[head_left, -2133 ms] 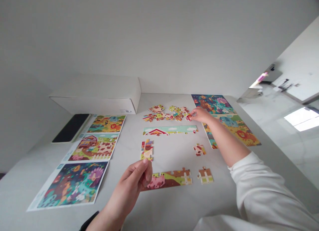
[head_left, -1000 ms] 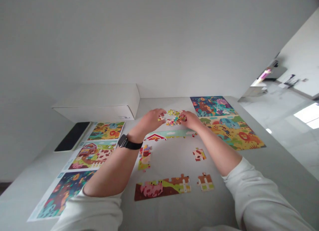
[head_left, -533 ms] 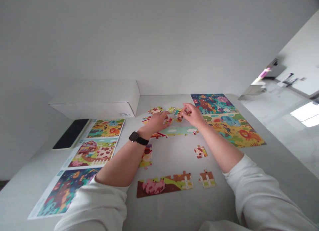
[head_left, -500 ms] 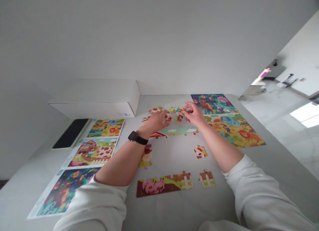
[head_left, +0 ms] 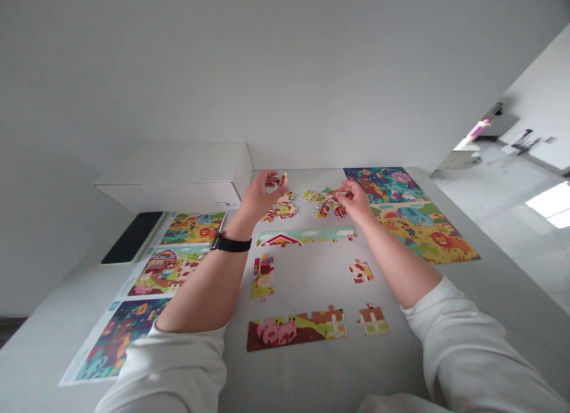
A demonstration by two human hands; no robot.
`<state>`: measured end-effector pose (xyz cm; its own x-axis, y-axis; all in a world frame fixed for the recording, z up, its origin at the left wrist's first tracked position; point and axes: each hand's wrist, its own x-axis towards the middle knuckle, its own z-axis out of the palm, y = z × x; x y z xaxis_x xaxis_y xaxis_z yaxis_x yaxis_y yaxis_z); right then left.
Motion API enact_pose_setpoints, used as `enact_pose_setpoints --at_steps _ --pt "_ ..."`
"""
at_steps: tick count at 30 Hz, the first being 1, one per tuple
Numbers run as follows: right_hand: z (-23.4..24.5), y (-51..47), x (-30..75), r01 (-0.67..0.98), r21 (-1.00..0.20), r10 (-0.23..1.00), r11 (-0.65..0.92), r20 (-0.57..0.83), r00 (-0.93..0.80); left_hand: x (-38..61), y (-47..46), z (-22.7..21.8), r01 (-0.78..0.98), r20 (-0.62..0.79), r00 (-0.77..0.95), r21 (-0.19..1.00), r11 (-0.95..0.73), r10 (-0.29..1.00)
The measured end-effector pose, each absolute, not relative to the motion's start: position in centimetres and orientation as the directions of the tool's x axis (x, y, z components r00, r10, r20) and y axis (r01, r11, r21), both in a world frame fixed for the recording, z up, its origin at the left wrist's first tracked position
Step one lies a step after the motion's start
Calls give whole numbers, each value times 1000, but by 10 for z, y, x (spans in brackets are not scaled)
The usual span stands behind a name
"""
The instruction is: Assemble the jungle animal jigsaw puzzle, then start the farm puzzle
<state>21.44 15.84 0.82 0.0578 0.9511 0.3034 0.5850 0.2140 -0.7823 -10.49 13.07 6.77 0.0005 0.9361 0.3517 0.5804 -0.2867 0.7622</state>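
Observation:
My left hand (head_left: 262,194) is raised over the back of the table, pinching a small puzzle piece (head_left: 284,179) between thumb and fingers. Below it lies a loose cluster of puzzle pieces (head_left: 285,210). My right hand (head_left: 355,200) is at a second pile of pieces (head_left: 321,210), its fingertips closed on a reddish puzzle piece (head_left: 349,195) that they partly cover. Nearer me are a joined sky-and-roof strip (head_left: 307,236), a joined left-side section (head_left: 263,276), a joined pig-and-fence strip (head_left: 296,331), a brown-spotted piece (head_left: 360,271) and a fence piece (head_left: 373,321).
A white box (head_left: 169,193) stands against the wall at the back left, with a dark phone (head_left: 132,237) before it. A printed picture sheet (head_left: 151,300) lies on the left. Two finished pictures, one blue (head_left: 387,184) and one yellow (head_left: 423,232), lie on the right.
My left hand has moved up and left off the pile, lifting a puzzle piece. My right hand has shifted slightly right. The sky-and-roof strip is now uncovered.

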Motion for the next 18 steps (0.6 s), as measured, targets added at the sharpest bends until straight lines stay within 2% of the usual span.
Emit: enact_pose_setpoints --at_steps 4,8,11,15,18 --pt "6 150 210 665 -684 951 300 267 -154 -87 117 64 650 294 153 689 -320 943" --pt "6 144 210 803 -442 915 400 246 -320 -71 110 51 719 238 363 543 -434 901" --pt "6 142 213 873 -311 922 375 228 -314 -67 110 37 762 192 446 430 -483 874" --pt "6 143 215 902 -285 939 323 216 -267 -71 115 28 776 134 503 366 -514 854" --pt "5 143 215 908 -279 942 311 219 -255 -77 118 30 777 158 492 365 -513 856"
